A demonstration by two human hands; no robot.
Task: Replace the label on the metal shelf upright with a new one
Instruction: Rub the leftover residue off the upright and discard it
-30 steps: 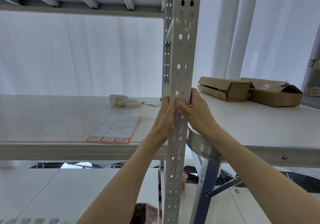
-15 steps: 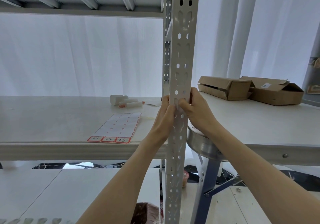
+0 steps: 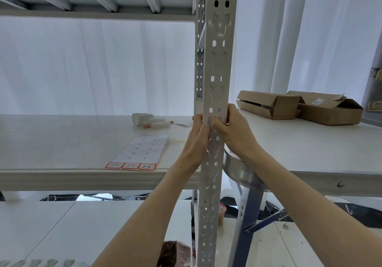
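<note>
The perforated grey metal shelf upright point(image 3: 217, 64) runs top to bottom through the middle of the view. Both hands clasp it at shelf height. My left hand point(image 3: 195, 142) pinches its left edge, thumb on the front face. My right hand point(image 3: 235, 131) wraps round its right edge, thumb pressed on the front. Between the two thumb tips a small pale strip, the label point(image 3: 209, 122), lies on the upright, mostly covered by the thumbs. A label sheet point(image 3: 142, 151) with three red-bordered handwritten labels point(image 3: 130, 166) on its near row lies on the shelf board point(image 3: 62, 142) to the left.
A white roll and a red-tipped marker point(image 3: 153, 123) lie on the shelf behind the sheet. Two cardboard boxes point(image 3: 299, 106) sit on a table to the right. A metal stool seat point(image 3: 239, 169) is just right of the upright. An upper shelf is overhead.
Both hands stay at the same spot on the upright; the thumbs shift only slightly on its front face.
</note>
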